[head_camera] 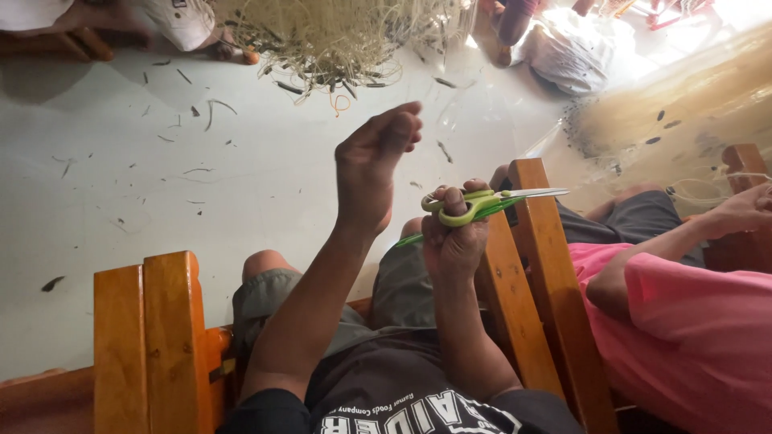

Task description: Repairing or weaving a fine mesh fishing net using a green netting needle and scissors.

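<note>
Right hand (pixel 454 233) fingers curled through green-handled scissors (pixel 482 202), blades closed, over wooden armrest (pixel 523 273). Left hand (pixel 376 161) raised, fingertips pinched together; cannot tell on what. Person in pink (pixel 691 329) beside. Straw pile (pixel 338 36) far on floor (pixel 161 177).

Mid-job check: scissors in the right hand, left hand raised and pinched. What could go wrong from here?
1. The scissors in the right hand point toward the neighbour's arm in the pink sleeve; a swing could nick it.
2. The left hand pinches something too thin to see, so a blind cut might catch fingers.
</note>
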